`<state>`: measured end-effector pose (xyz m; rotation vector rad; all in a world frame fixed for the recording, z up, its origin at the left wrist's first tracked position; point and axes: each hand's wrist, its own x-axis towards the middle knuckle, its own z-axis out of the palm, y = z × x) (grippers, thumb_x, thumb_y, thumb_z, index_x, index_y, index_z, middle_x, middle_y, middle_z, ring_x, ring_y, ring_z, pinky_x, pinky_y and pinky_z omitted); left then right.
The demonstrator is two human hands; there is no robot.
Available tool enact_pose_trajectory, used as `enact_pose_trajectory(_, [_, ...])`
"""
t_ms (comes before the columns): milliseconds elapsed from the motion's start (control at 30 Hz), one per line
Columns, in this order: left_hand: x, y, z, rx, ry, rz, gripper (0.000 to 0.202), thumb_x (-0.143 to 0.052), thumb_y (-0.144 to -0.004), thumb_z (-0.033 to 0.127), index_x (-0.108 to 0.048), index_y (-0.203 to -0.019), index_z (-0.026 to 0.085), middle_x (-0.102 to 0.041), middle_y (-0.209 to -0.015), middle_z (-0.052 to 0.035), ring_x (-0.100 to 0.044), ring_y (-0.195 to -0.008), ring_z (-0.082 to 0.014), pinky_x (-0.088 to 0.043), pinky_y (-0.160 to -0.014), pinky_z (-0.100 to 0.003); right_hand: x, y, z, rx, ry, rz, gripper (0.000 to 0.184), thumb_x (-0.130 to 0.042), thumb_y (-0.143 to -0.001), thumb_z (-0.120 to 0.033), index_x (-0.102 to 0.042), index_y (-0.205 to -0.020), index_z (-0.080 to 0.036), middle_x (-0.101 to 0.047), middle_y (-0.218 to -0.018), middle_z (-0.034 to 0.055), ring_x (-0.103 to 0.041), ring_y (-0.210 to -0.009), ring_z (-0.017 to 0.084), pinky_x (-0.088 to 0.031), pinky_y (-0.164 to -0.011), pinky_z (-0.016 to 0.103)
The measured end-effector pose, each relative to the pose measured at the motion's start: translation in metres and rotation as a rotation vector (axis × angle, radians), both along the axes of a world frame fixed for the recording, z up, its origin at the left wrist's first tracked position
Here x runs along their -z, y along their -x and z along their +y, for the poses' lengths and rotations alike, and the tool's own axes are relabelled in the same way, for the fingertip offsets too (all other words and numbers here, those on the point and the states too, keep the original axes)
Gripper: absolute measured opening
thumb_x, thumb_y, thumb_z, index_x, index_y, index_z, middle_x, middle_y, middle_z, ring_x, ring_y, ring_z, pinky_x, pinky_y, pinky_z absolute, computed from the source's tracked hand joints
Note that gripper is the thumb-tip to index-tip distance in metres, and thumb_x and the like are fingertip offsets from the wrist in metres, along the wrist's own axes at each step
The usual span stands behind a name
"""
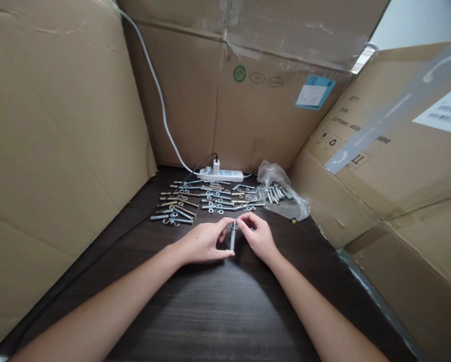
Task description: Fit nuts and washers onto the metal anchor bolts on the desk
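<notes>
Between my hands is a silver expansion bolt [233,238], its long axis pointing away from me and a washer around it near the far end. My left hand [206,241] grips it lengthwise, thumb at the near end and a fingertip by the far end. The fingers of my right hand [256,232] are pinched together at the bolt's far tip; any small part between them is hidden. Beyond my hands lie rows of loose bolts, sleeves, nuts and washers [218,201] on the dark table [225,306].
A clear plastic bag [272,173] with several assembled bolts [274,193] lies at the back right. Behind the rows stands a white power strip [227,175] with a charger [216,165]. A black cable [123,236] crosses the left side. Cardboard boxes [195,100] wall in the table.
</notes>
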<state>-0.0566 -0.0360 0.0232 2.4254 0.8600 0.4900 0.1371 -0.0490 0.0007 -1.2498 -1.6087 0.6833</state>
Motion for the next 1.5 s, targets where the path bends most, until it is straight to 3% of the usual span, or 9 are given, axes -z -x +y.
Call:
enact_pose_trajectory(467, [0.0014, 0.0010, 0.0006, 0.026, 0.003, -0.014, 0.066, -0.064, -0.079, 0.040, -0.031, -0.135, 0.028, -0.058, -0.087, 0.0020, -0.058, -0.073, -0.0148, -0.041, -0.064, -0.023, -0.0005, 0.0008, 0.0041, -0.090, 0.211, 0.344, 0.026, -0.066, -0.074, -0.042, -0.058, -0.071, -0.018, -0.056, -0.064, -0.0021, -0.050, -0.058, 0.012, -0.043, -0.060, 0.026])
enact_pose_trajectory(633, [0.0011, 0.0001, 0.0005, -0.023, -0.013, -0.016, 0.050, -0.064, -0.078, 0.041, -0.044, -0.121, 0.025, -0.059, -0.092, -0.0001, -0.059, -0.077, -0.0167, -0.043, -0.066, -0.026, 0.0019, -0.0001, 0.0054, -0.119, 0.252, 0.449, 0.026, -0.069, -0.071, -0.041, -0.059, -0.074, -0.018, -0.060, -0.070, -0.0004, -0.051, -0.060, 0.011, -0.044, -0.060, 0.026])
enact_pose_trajectory(833, [-0.0020, -0.0009, 0.0000, -0.029, -0.055, -0.021, 0.071, -0.070, -0.071, 0.039, -0.034, -0.131, 0.025, -0.058, -0.101, -0.0029, -0.059, -0.084, -0.0200, -0.045, -0.070, -0.029, 0.0029, 0.0015, 0.0047, -0.166, 0.292, 0.454, 0.023, -0.073, -0.069, -0.036, -0.060, -0.076, -0.018, -0.060, -0.068, -0.0019, -0.053, -0.060, 0.011, -0.044, -0.060, 0.025])
enact_pose_trajectory(1133, [-0.0036, -0.0011, -0.0011, -0.017, -0.050, 0.003, 0.055, -0.067, -0.072, 0.035, -0.042, -0.119, 0.023, -0.058, -0.102, -0.0033, -0.059, -0.089, -0.0215, -0.046, -0.073, -0.030, 0.0034, 0.0012, 0.0040, -0.206, 0.317, 0.452, 0.026, -0.073, -0.069, -0.038, -0.058, -0.080, -0.019, -0.062, -0.071, -0.0017, -0.056, -0.061, 0.011, -0.047, -0.064, 0.026])
enact_pose_trajectory(1500, [-0.0025, -0.0010, -0.0010, -0.009, -0.060, -0.007, 0.057, -0.067, -0.071, 0.035, -0.041, -0.121, 0.024, -0.058, -0.108, -0.0039, -0.059, -0.092, -0.0220, -0.046, -0.076, -0.032, 0.0060, 0.0025, 0.0050, -0.213, 0.359, 0.462, 0.028, -0.069, -0.072, -0.043, -0.055, -0.078, -0.019, -0.063, -0.069, 0.0000, -0.057, -0.060, 0.013, -0.048, -0.063, 0.027])
